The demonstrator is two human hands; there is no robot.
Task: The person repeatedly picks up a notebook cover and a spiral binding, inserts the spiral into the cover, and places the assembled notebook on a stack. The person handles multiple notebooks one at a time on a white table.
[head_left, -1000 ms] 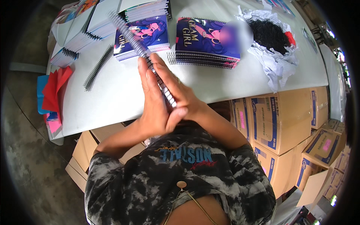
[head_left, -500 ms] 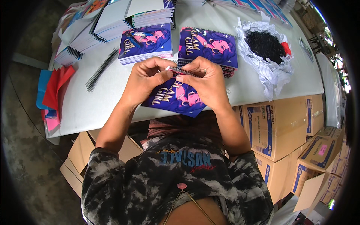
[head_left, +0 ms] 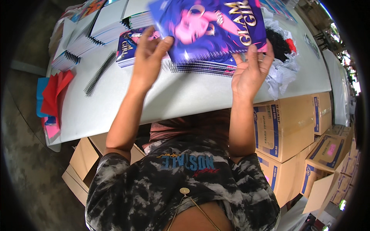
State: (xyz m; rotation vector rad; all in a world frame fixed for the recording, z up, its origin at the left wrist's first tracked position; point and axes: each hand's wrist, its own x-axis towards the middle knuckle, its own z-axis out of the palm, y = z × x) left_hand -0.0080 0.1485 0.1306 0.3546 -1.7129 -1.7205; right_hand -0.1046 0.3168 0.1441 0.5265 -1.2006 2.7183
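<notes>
A purple spiral notebook [head_left: 204, 29] with a pink illustrated figure on its cover is raised and tilted over the table, its coil side toward me. My right hand [head_left: 250, 71] grips its near right corner between thumb and fingers. Beside its left edge, my left hand [head_left: 150, 54] has thumb and fingers apart; the thumb is close to the cover and holds nothing I can see. Under the raised notebook lies a stack of similar spiral notebooks [head_left: 202, 68], partly hidden. Left of it is a pile of matching covered books [head_left: 125, 48], partly behind my left hand.
A loose black coil [head_left: 99, 73] lies on the white table [head_left: 154, 109]. Stacks of white-paged notebooks [head_left: 110, 25] stand far left. Red sheets [head_left: 58, 90] hang at the left edge. Black coils [head_left: 278, 42] sit in crumpled wrapping [head_left: 283, 77]. Cardboard boxes [head_left: 287, 129] stand below right.
The notebook has gone from the table's near edge up and away, turned around with its coil side toward me. My left hand has let go; my right hand has moved right with it.
</notes>
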